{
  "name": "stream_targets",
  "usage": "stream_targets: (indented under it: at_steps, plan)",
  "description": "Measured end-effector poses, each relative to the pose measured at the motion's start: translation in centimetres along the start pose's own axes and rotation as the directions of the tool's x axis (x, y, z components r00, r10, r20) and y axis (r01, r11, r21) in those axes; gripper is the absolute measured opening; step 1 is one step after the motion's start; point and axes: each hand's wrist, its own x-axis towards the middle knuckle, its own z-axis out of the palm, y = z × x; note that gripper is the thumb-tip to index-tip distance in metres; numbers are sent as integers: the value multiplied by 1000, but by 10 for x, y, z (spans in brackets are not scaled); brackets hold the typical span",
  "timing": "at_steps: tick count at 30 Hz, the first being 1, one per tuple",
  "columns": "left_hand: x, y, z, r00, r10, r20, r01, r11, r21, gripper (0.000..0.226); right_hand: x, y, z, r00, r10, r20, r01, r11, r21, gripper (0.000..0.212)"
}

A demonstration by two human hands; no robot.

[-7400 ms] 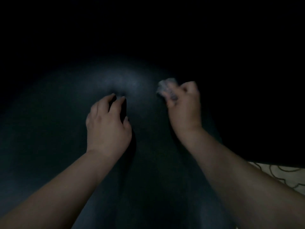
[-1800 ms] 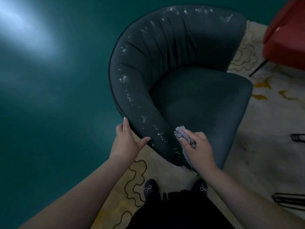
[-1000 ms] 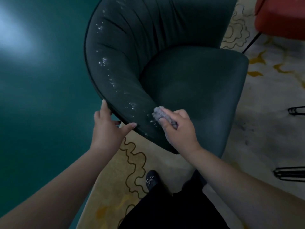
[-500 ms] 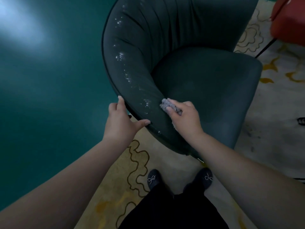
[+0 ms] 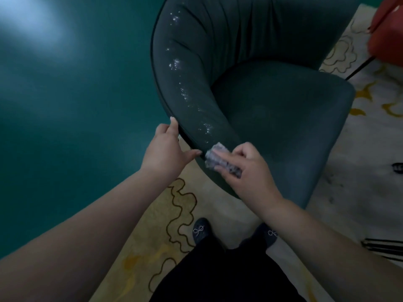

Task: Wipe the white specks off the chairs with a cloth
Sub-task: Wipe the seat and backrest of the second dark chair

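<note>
Grey cloth [image 5: 214, 157] pulled back down the arm of dark green chair [image 5: 272, 101] since half a second ago; now at the near end, below the lowest specks. Right hand [image 5: 246, 171] pinches it, fingers curled. Left hand [image 5: 165, 149] steadies the outer edge, fingers straight, holding nothing. White specks [image 5: 185, 94] continue in a trail up the arm: stroke cleared little, most wiping judged outstanding. No legible writing or labels.

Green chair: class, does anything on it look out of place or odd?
Yes. White specks run in a line along the top of the green chair arm, bright against the dark fabric, ending near the cloth held by the right hand.
</note>
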Motion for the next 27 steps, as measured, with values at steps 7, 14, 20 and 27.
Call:
stream_targets:
  at_steps: [7, 14, 20, 27]
  plan:
    - [3, -3, -5, 1000, 0, 25, 0, 1000, 8, 101, 0, 4, -3, 983, 98, -156, -105, 994, -43, 37]
    - [1, -1, -2, 1000, -10, 15, 10, 1000, -17, 103, -12, 2, -2, 998, -59, -2, 58, 986, -155, 41]
    - [0, -1, -4, 1000, -6, 28, 6, 1000, -5, 102, -12, -1, 3, 995, -6, -101, -9, 989, -148, 40]
    - [0, -2, -4, 999, -23, 39, 24, 1000, -20, 102, -21, 9, -5, 996, -24, -87, 7, 981, -194, 41]
